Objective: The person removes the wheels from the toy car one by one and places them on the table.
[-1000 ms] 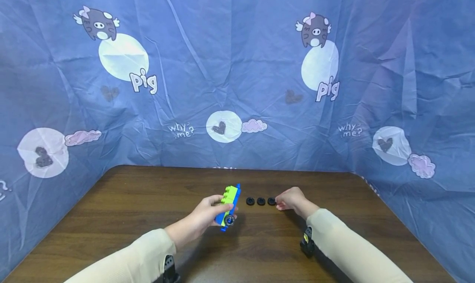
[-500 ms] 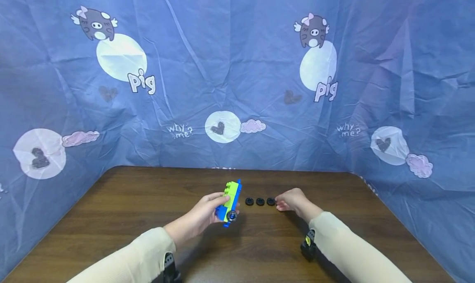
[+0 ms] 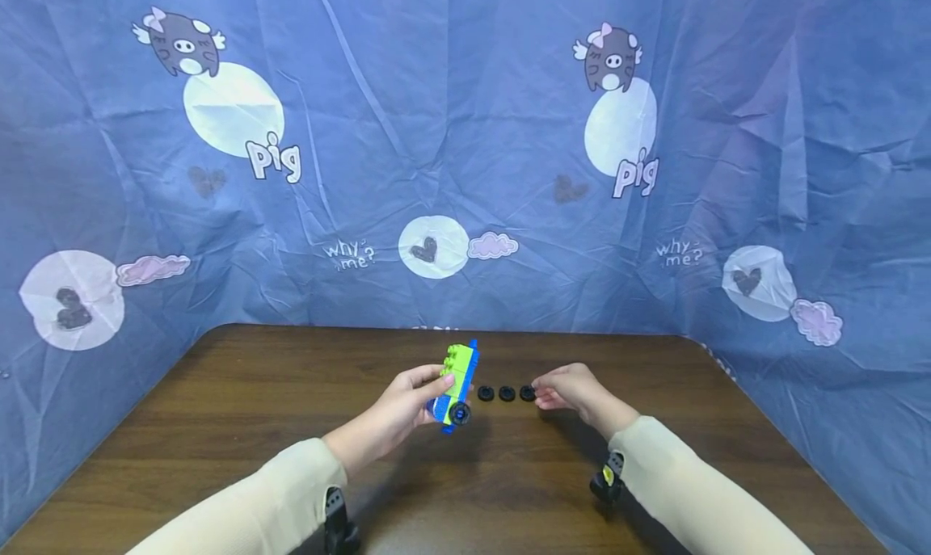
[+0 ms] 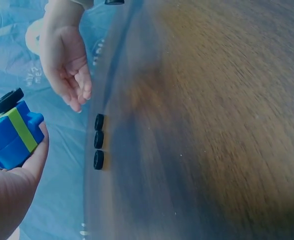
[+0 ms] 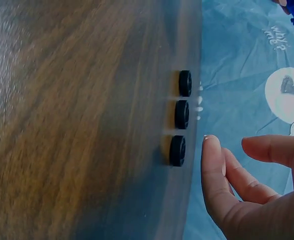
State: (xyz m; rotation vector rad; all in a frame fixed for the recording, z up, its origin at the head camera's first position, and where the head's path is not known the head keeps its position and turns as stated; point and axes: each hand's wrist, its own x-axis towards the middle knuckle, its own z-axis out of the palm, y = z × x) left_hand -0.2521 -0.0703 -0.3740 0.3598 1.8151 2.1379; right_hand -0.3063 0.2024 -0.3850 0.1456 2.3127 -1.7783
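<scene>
My left hand (image 3: 396, 409) grips a toy car (image 3: 460, 369) built of lime-green and blue bricks, thumb on the green part. A black wheel (image 3: 460, 413) is fitted at the car's near end, with blue axle ends sticking out; the far side is hidden. Three loose black wheels (image 3: 507, 393) lie in a row on the table. My right hand (image 3: 578, 393) is beside the rightmost loose wheel (image 5: 177, 150). In the right wrist view its thumb and fingers are apart, with nothing between them and a gap to that wheel.
The brown wooden table (image 3: 291, 361) spreads under both hands. A blue patterned cloth (image 3: 451, 135) hangs along its back and sides. Dark wrist cameras are strapped near both cream sleeves (image 3: 676, 474).
My left hand has moved the toy car slightly up and away, and the car has turned so its fitted wheel shows more. The right hand has shifted only slightly; the loose wheels stay in their row.
</scene>
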